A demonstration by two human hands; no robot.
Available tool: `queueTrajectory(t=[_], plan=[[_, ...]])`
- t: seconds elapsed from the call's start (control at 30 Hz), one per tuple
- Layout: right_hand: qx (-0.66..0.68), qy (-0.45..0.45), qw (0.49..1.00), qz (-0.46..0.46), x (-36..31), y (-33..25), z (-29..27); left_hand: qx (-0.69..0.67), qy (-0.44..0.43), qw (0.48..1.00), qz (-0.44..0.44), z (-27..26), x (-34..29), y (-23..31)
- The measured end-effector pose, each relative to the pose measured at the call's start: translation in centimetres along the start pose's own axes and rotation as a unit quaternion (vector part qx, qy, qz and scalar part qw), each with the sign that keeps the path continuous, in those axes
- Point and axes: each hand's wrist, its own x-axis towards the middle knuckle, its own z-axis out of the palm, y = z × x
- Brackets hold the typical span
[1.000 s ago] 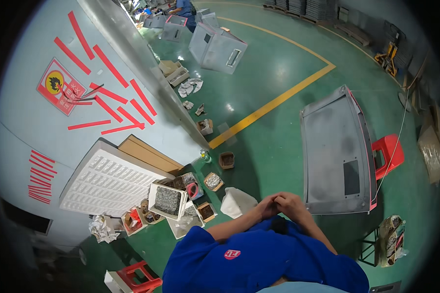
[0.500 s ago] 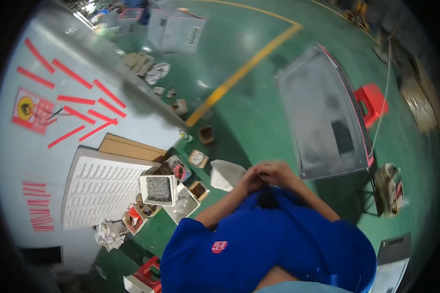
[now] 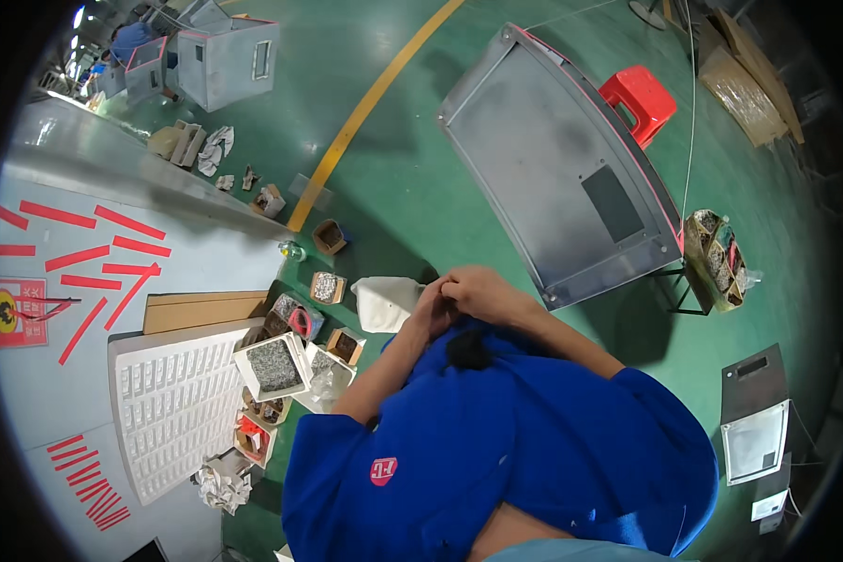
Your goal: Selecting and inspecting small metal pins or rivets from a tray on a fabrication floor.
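Note:
My left hand (image 3: 431, 314) and my right hand (image 3: 485, 293) meet in front of my waist, above the dark blue work shirt. Their fingers are bent and pressed together. Whatever is between them, if anything, is hidden. Right beside my left hand stands a white tub-like container (image 3: 384, 304) on the green floor. Farther out, beyond my right hand, lies a large grey metal panel (image 3: 534, 159) with a pink edge and a dark rectangular cutout. It rests raised on a dark stand, and neither hand touches it.
Left of me are open boxes of small parts, a white bin of small metal pieces (image 3: 273, 365), a white slotted panel (image 3: 173, 403) and crumpled paper (image 3: 223, 487). A red stool (image 3: 642, 101) stands behind the metal panel. A bag of parts (image 3: 717, 262) sits at the right.
The view has swung, so the metal panel and the floor boxes appear farther left and higher. My hands stay joined at my waist, with the right fingers now drawn closer over the left.

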Motion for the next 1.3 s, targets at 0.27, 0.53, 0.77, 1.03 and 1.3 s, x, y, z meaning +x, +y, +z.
queueTrajectory(t=[0.27, 0.53, 0.77, 1.03, 1.3], plan=[[0.033, 0.075, 0.994, 0.069, 0.2, 1.3, -0.8, 0.051, 0.029, 0.998, -0.026, 0.5, 2.0, 2.1], [0.052, 0.082, 0.986, 0.137, 3.5, 4.0, -3.4, 0.101, -0.014, 0.99, -0.094, 0.3, 7.1, 7.0], [0.026, 0.1, 0.967, 0.233, 10.5, 7.1, -3.5, 0.201, -0.048, 0.971, -0.12, 2.5, 10.1, 14.9], [0.052, 0.066, 0.962, 0.26, 23.2, 8.7, -3.6, 0.237, -0.084, 0.949, -0.193, 1.2, 12.5, 27.2], [0.056, 0.067, 0.899, 0.429, 30.5, 9.7, -4.6, 0.286, -0.132, 0.925, -0.213, 0.7, 13.4, 34.5]])
